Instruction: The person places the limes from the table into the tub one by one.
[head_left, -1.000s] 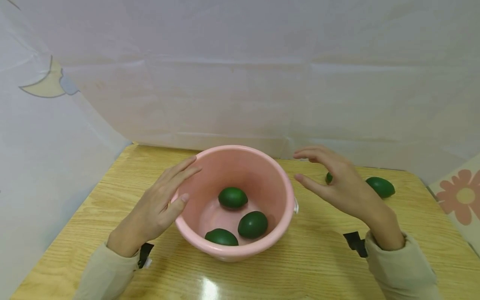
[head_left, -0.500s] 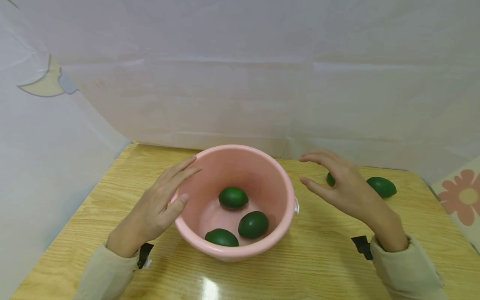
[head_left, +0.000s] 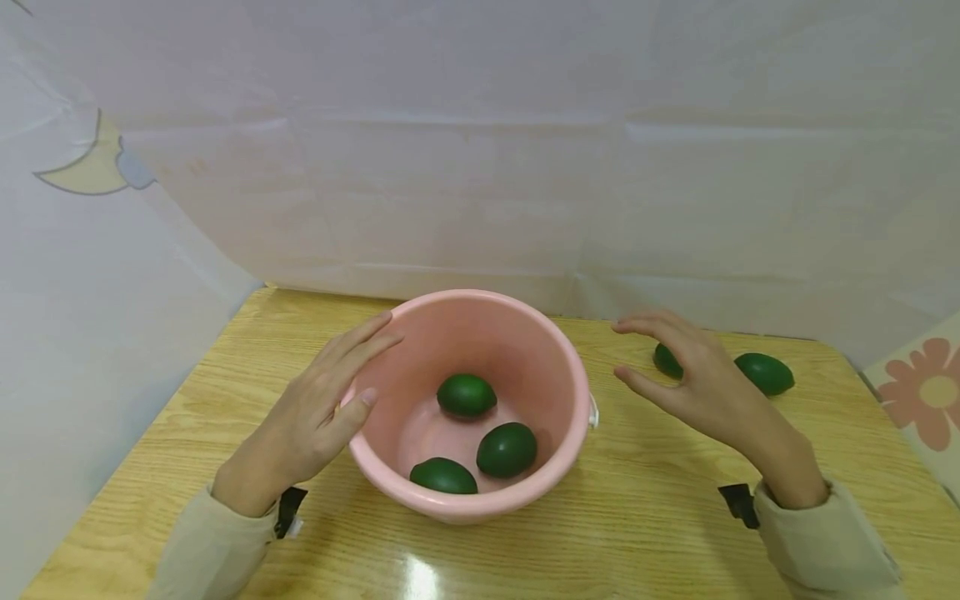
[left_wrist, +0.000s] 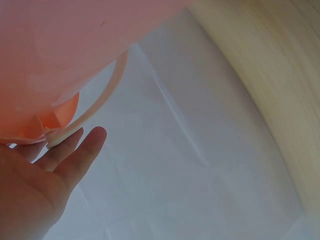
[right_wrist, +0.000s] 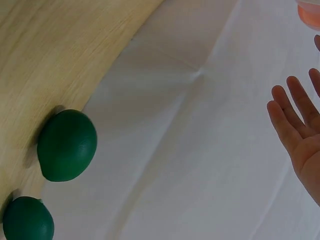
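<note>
At centre frame we see a pink bucket (head_left: 487, 342) holding three green fruits (head_left: 467, 396); the left hand (head_left: 307, 417), loosely spread, rests against its left rim. The right hand (head_left: 705, 383) hovers spread, right of centre, near two other fruits (head_left: 764, 374).

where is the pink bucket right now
Low in the middle of the head view, the pink bucket stands on the wooden table, between the left hand, touching it, and the right hand, apart from it.

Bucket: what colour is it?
Pink; the bucket shows best in the head view.
</note>
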